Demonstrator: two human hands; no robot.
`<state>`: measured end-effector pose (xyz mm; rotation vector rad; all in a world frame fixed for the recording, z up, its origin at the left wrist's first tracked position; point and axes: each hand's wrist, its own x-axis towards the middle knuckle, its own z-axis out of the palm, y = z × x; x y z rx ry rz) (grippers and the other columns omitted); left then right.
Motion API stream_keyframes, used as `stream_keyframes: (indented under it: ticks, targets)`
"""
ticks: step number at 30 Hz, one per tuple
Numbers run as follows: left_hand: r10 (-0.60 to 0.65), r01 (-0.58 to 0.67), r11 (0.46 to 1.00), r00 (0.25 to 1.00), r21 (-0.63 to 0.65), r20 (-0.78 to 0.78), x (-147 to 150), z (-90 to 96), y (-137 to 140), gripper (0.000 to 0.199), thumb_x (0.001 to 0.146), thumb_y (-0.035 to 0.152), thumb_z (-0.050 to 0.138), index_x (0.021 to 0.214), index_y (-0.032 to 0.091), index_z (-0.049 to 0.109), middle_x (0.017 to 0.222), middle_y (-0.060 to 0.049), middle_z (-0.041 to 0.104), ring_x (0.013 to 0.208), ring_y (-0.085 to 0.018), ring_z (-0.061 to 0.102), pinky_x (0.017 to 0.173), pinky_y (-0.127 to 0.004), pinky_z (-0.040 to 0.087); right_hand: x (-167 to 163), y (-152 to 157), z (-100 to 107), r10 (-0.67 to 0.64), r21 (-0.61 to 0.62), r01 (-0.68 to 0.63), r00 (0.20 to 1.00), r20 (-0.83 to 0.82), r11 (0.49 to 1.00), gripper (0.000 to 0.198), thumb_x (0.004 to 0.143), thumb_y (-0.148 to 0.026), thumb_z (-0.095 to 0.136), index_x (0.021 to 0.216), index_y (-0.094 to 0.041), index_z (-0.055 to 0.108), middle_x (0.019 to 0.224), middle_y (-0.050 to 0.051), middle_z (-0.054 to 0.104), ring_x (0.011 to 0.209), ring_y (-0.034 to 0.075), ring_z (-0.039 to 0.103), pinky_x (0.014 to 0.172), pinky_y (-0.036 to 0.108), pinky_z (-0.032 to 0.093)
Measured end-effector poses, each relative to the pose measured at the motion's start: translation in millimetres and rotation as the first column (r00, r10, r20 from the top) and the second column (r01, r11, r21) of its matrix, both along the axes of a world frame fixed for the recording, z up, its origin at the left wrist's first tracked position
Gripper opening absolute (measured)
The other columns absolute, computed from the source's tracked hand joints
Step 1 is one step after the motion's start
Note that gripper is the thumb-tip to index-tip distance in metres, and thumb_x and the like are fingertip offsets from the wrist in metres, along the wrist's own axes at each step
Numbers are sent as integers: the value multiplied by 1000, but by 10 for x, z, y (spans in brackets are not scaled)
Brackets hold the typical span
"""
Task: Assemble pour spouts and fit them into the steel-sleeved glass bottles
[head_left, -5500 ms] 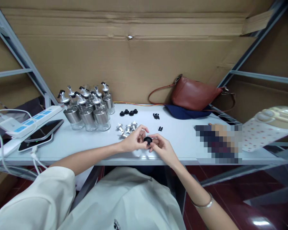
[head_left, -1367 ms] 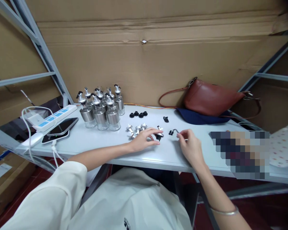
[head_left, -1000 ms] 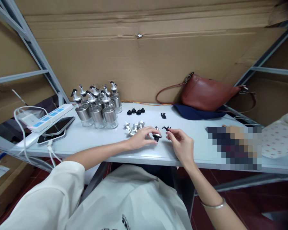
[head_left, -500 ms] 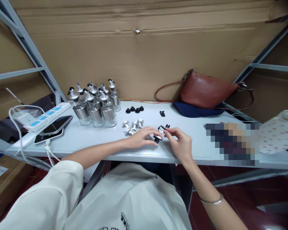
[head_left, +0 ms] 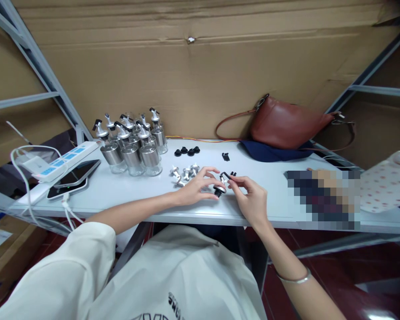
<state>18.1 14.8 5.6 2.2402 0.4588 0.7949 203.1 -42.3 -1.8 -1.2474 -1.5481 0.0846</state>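
A pourer spout with a silver body and black ribbed stopper is between my hands, near the table's front edge. My left hand holds its base between the thumb and a finger, the index finger raised off it. At the top, a bent black flap is pinched by my right hand. Silver pourer bodies lie just beyond my left hand. Small black flaps are behind my right fingers, partly covered. Farther back sit several black stoppers and another small black piece.
Glass-and-steel bottles with pourers stand at the back left. Phones and a power strip with cables lie far left. A brown handbag rests on dark blue cloth at the back right. A spotted bag is far right.
My left index finger has lifted away from the pourer, showing more of its silver top. My right hand keeps its pinch on the black flap. The view has shifted slightly.
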Motion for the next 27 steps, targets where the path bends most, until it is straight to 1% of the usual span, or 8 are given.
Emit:
stream_keyframes:
  ticks: [3, 5, 9, 11, 15, 18, 20, 27]
  targets:
    - [2, -2, 1000, 1000, 4, 7, 2, 8, -3, 28, 78, 32, 67, 105, 25, 65, 129, -8, 37, 107, -18, 51, 90, -35, 49, -9, -11, 18, 1, -2, 0, 1000, 29, 1000, 14, 83, -29, 57, 82, -18, 67, 71, 4, 70, 63, 18, 64, 63, 31, 51]
    - [10, -10, 1000, 1000, 8, 17, 2, 14, -6, 29, 78, 32, 67, 106, 25, 65, 131, -8, 38, 109, -19, 51, 93, -38, 48, -16, -17, 29, -4, -2, 4, 999, 45, 1000, 14, 83, -29, 56, 81, -19, 66, 71, 4, 70, 62, 18, 64, 63, 31, 51]
    - [9, -11, 999, 999, 45, 44, 2, 34, -17, 29, 78, 28, 67, 106, 25, 65, 133, -8, 42, 115, -21, 49, 103, -42, 40, -19, -23, 36, 0, -2, 0, 999, 44, 1000, 13, 83, -28, 56, 82, -19, 66, 71, 4, 69, 62, 17, 62, 62, 30, 51]
    - [14, -18, 998, 998, 59, 56, 3, 42, -22, 30, 78, 26, 67, 107, 23, 65, 133, -9, 43, 116, -22, 50, 104, -43, 39, -16, -23, 38, 15, 0, -15, 999, 42, 1000, 14, 83, -29, 56, 83, -19, 66, 71, 4, 68, 63, 17, 62, 63, 30, 51]
    - [43, -50, 995, 996, 87, 83, 8, 37, -26, 33, 77, 29, 68, 108, 23, 64, 132, -10, 46, 114, -23, 52, 102, -44, 40, -12, -18, 54, 67, -5, -66, 997, 40, 998, 19, 83, -32, 57, 92, -18, 66, 76, 4, 67, 64, 16, 60, 66, 31, 50]
    - [65, -78, 988, 993, 130, 102, 11, 20, -28, 34, 76, 31, 69, 108, 21, 65, 127, -12, 50, 117, -25, 50, 102, -45, 40, -15, -8, 64, 146, -20, -145, 987, 71, 989, 29, 81, -36, 59, 103, -17, 64, 81, 5, 65, 67, 17, 59, 67, 31, 50]
    - [79, -94, 984, 991, 150, 104, 11, 10, -31, 34, 76, 32, 68, 108, 20, 65, 124, -13, 51, 117, -25, 50, 101, -45, 40, -14, -2, 62, 194, -40, -191, 976, 102, 981, 33, 81, -38, 60, 107, -17, 64, 79, 5, 65, 69, 18, 59, 67, 32, 50]
    - [101, -120, 981, 986, 152, 130, 11, -9, -35, 36, 76, 36, 68, 109, 21, 65, 119, -12, 53, 110, -24, 53, 97, -43, 43, 22, 13, 53, 257, -83, -250, 962, 89, 965, 38, 83, -39, 57, 114, -19, 63, 81, 5, 65, 70, 18, 60, 70, 33, 50]
